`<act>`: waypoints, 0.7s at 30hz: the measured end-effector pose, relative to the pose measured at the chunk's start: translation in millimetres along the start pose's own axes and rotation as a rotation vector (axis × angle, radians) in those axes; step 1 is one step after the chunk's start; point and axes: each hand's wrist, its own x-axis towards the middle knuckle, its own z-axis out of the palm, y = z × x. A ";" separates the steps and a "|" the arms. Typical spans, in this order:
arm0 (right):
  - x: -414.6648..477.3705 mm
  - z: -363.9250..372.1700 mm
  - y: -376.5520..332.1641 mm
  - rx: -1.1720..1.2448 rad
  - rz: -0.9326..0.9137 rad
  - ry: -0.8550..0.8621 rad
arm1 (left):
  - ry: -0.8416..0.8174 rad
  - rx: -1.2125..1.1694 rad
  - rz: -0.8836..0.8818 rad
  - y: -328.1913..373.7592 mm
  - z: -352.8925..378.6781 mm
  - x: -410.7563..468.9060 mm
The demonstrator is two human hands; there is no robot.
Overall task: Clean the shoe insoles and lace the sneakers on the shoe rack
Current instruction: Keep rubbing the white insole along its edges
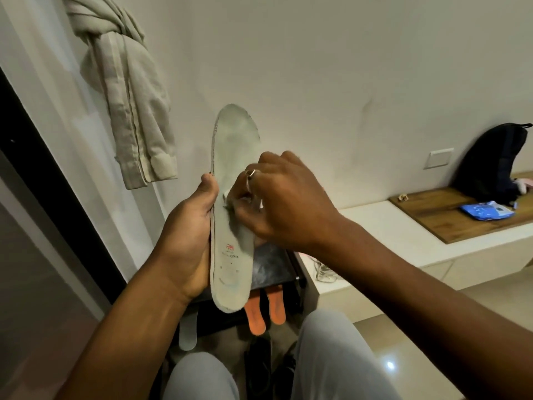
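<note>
A pale grey insole (232, 255) with a small flag logo stands upright in front of me, toe end up. My left hand (190, 235) grips its left edge, thumb at the rim. My right hand (277, 200) presses a small whitish wipe (230, 197) against the middle of the insole, fingers curled round it. Below, two orange insoles (264, 310) lie on the dark shoe rack (274, 269). Another pale insole (188, 333) lies to their left. Dark shoes show dimly between my knees, low in the rack.
A beige garment (129, 90) hangs on the wall at upper left. A white ledge (389, 235) runs to the right with a wooden top, a blue packet (486, 210) and a black backpack (496, 163). A white cord (324, 272) lies on the ledge near the rack.
</note>
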 end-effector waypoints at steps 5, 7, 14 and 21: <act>-11.5 4.4 -12.3 0.159 0.024 -0.093 | 0.042 -0.008 0.049 5.9 -4.0 2.2; -5.6 5.2 -10.3 0.142 0.103 -0.008 | 0.025 -0.020 0.041 4.0 -0.9 1.6; 11.3 5.4 -1.7 0.113 0.297 0.142 | -0.134 -0.107 0.031 -4.7 4.4 -3.2; -3.4 1.7 -20.3 0.323 0.139 -0.018 | 0.009 -0.238 0.030 -4.8 0.9 3.6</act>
